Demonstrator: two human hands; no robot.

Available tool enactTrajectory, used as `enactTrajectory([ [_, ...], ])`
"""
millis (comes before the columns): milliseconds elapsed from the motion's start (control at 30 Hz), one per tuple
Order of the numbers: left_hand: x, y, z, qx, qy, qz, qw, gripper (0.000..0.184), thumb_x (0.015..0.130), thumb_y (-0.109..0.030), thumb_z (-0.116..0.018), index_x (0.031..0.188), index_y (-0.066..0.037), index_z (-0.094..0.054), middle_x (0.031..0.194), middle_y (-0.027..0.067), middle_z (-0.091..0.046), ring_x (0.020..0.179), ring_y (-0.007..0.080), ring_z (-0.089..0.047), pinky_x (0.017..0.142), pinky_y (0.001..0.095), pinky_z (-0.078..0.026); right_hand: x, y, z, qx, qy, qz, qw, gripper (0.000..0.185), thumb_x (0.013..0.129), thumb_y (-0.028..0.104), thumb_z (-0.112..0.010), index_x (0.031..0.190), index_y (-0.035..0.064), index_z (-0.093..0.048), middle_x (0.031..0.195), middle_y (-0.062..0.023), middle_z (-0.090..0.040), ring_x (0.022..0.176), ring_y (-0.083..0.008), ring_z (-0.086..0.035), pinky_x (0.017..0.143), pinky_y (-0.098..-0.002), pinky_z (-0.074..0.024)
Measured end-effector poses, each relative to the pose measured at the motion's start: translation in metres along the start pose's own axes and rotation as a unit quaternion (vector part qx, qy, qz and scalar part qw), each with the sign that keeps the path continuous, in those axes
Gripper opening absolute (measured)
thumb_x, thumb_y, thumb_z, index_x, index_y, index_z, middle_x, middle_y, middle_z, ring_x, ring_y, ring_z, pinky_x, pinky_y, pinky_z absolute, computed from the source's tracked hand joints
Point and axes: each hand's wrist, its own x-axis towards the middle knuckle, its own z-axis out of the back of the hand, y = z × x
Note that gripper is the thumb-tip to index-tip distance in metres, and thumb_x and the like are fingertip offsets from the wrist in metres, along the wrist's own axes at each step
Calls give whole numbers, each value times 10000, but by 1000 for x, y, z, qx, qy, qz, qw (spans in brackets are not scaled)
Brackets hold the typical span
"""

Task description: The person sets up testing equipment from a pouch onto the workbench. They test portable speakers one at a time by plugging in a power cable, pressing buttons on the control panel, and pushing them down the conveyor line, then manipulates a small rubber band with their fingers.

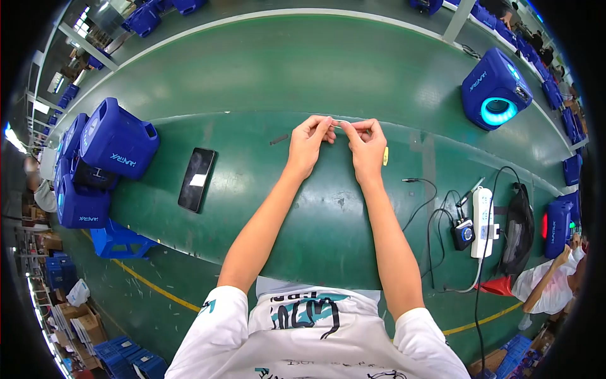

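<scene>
My left hand (308, 144) and my right hand (365, 146) are raised over the far part of the green table (265, 230), fingertips pinched close together. Between them they grip a small thin pale piece (339, 121), too small to name and partly covered by the fingers. A short dark strip (278, 139) lies on the table left of my left hand. Just beside my right hand is a small yellow tag (386, 156). Farther left rests a black smartphone (197, 180).
Blue speakers (117, 139) are stacked at the left edge. Another blue speaker (497, 88) with a lit cyan ring stands at the back right. On the right lie a white power strip (483, 221), black cables (435, 221) and a black bag (519, 230). A person (549, 284) is at far right.
</scene>
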Motion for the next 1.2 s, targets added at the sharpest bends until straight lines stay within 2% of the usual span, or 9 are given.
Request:
enactTrajectory([
  [300,3,0,10,-6,68,30,997,255,1115,-237,-592,1046,-16,-697,901,8,-642,825,103,-588,783,268,-510,0,-4,0,-28,-1,30,999,237,924,68,-833,927,27,-599,840,-15,-660,718,-40,-580,636,-218,-461],
  [433,3,-11,21,-20,153,49,987,292,1130,-263,-561,989,-31,-667,823,-21,-567,773,85,-521,702,254,-429,-6,1,-3,-24,0,35,999,232,927,56,-825,915,26,-595,823,-14,-662,709,-40,-584,636,-218,-467],
  [467,2,-13,19,-6,159,50,986,307,1125,-277,-566,958,-37,-658,792,-34,-520,740,76,-465,677,246,-383,-5,-1,-2,-30,3,34,999,228,930,51,-819,914,25,-593,821,-16,-667,707,-41,-586,637,-218,-469],
  [700,-6,-26,18,95,224,83,966,316,1092,-295,-597,890,-61,-662,733,-72,-446,676,58,-372,637,244,-335,-6,2,-10,4,3,61,998,202,945,29,-786,909,21,-587,829,-31,-704,685,-41,-588,622,-208,-466],
  [767,-11,-30,10,113,233,59,964,302,1076,-294,-616,886,-65,-670,707,-82,-460,652,42,-361,613,242,-311,-4,0,-11,5,-5,43,999,213,940,36,-797,906,25,-588,810,-21,-688,670,-39,-578,605,-212,-461],
  [800,-10,-18,7,100,217,36,970,259,1047,-260,-672,893,-53,-700,702,-91,-491,655,23,-371,598,239,-291,-4,-1,-9,5,-10,34,999,218,937,40,-803,904,26,-588,800,-16,-679,663,-39,-573,596,-213,-458],
  [933,-12,-38,5,206,197,106,953,174,1001,-190,-748,946,-26,-763,766,-81,-595,687,11,-424,607,231,-319,-6,-7,-8,-3,-16,69,997,247,920,63,-834,903,31,-590,769,2,-636,650,-37,-556,574,-219,-450],
  [1033,-9,-23,6,104,205,39,972,190,1023,-198,-727,978,-20,-777,756,-79,-582,681,16,-418,597,237,-312,1,-6,-9,1,-13,69,998,260,911,77,-850,908,32,-594,763,11,-616,650,-36,-545,576,-218,-446],
  [1200,-10,-33,15,130,255,94,954,330,1106,-296,-603,1070,-22,-784,697,-76,-465,645,56,-350,588,256,-291,0,-5,-9,16,-2,48,999,249,910,84,-853,940,22,-614,794,10,-615,668,-34,-537,584,-210,-436],
])
